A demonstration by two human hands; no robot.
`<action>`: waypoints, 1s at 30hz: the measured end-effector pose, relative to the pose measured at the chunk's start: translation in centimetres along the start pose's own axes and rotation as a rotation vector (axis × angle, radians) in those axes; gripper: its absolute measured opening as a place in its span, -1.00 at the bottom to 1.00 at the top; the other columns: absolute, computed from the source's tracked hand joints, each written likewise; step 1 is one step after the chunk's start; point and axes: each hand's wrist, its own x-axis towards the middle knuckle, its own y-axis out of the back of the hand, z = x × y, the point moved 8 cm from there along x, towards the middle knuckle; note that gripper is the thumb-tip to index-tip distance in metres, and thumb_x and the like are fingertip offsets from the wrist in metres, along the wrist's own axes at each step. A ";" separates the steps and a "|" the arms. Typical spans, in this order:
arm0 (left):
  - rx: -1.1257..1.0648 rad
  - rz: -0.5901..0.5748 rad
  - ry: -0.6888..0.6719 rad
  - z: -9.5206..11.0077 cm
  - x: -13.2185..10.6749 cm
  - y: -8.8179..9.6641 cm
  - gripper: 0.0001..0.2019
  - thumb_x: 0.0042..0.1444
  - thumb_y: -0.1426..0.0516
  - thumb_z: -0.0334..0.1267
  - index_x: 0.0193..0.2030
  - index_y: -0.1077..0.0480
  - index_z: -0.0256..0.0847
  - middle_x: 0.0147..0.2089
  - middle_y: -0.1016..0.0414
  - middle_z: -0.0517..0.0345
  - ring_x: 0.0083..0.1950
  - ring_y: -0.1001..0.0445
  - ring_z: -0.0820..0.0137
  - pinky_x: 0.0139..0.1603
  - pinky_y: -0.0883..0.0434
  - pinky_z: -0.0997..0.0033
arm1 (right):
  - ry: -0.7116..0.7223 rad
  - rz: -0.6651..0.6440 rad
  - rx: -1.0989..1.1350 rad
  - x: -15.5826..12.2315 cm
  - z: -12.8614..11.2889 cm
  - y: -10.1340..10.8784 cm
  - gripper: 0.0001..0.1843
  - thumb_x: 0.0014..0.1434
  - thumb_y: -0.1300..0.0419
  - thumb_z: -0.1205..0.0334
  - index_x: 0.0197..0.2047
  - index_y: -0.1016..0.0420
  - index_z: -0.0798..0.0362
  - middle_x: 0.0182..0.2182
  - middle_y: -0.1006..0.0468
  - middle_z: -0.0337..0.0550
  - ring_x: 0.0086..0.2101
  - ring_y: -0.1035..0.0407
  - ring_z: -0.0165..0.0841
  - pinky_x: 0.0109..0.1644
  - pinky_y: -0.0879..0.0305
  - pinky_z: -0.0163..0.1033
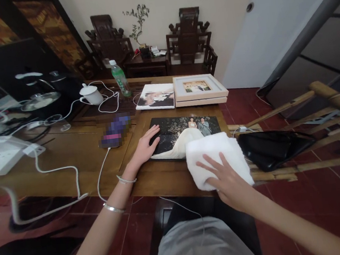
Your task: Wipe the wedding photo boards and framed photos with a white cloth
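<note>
My left hand (pixel 145 146) lies flat and open on the left edge of a dark wedding photo print (pixel 189 135) on the wooden table (pixel 84 163). My right hand (pixel 226 180) rests with fingers spread on a folded white cloth (pixel 215 155), which covers the print's lower right corner and the table edge. Two bracelets circle my left forearm.
Behind the print lie a second photo (pixel 156 96) and a stacked framed picture (pixel 199 88). A phone (pixel 115 131) on a white cable, a green bottle (pixel 120 78), a white teapot (pixel 91 94) and a power strip (pixel 3 156) sit left. A black bag (pixel 271 148) rests on a bamboo rack at right.
</note>
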 end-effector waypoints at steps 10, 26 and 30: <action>0.002 0.000 -0.020 0.0 0.0 0.1 -0.56 0.28 -0.01 -0.07 0.18 -0.38 -0.26 0.29 -0.32 -0.08 0.36 -0.21 0.22 0.39 -0.11 0.04 | -0.141 -0.041 0.079 5.1 6.5 0.4 -0.38 -0.12 0.07 0.64 -0.02 -0.47 0.11 0.21 -0.34 0.15 0.30 -0.02 -0.04 0.28 0.13 0.41; -0.007 -0.003 -0.018 -0.3 -0.1 0.1 -0.57 0.29 -0.02 -0.10 0.18 -0.38 -0.28 0.30 -0.31 -0.08 0.37 -0.20 0.23 0.39 -0.10 0.08 | -0.346 0.027 0.000 12.8 15.9 1.3 -0.38 -0.03 0.07 0.60 0.09 -0.44 0.15 0.03 -0.52 0.13 0.11 -0.31 -0.05 0.17 -0.13 0.11; -0.005 -0.001 -0.015 -0.2 -0.1 0.0 -0.57 0.28 -0.02 -0.09 0.18 -0.38 -0.26 0.30 -0.31 -0.06 0.37 -0.20 0.24 0.39 -0.11 0.09 | -0.277 -0.025 -0.059 10.3 12.0 0.3 -0.36 -0.03 0.08 0.63 0.11 -0.39 0.17 0.19 -0.35 0.22 0.30 0.00 -0.03 0.26 0.13 0.37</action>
